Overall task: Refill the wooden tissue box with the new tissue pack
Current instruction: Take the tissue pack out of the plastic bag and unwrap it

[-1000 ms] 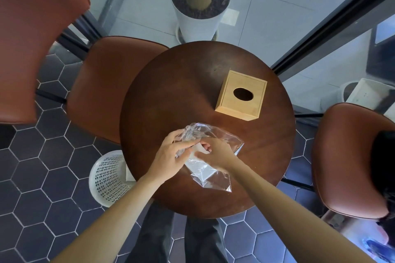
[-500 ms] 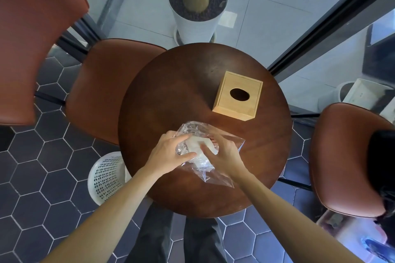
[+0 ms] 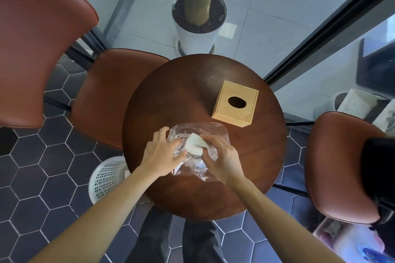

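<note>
Far left: a brown chair back [image 3: 36, 49], big in the frame, and just right of it a brown seat [image 3: 113, 96] tucked against the table. Below, dark hexagon tiles [image 3: 42, 168] and a white basket [image 3: 106, 177] with holes, partly under the table edge.

Centre: a round dark wood table [image 3: 171, 100]. Beyond its far edge, a white pot [image 3: 197, 36] with dark soil and a thick trunk rising out of frame, on pale floor.

On the near half of the table, a crumpled clear wrapper [image 3: 198, 132] with a white tissue pack [image 3: 195, 143] partly out of it. Left hand [image 3: 163, 153] on the wrapper's left side, fingers curled into the plastic and thumb against it, gripping the film. Right hand [image 3: 222, 158] on the right, fingers curled over the pack's right end and bunched plastic; cannot tell whether the grip is on tissue alone or plastic as well. Both forearms reaching in from the bottom edge, dark trousers visible between them.

Right of centre, further back: the wooden box [image 3: 235, 103], upright, lid on, oval slot on top, apart from the wrapper and both hands.

Far right: another brown chair [image 3: 337, 164] beside the table, a black window frame [image 3: 320, 34] running diagonally, and some pale clutter behind, too blurred to identify.
</note>
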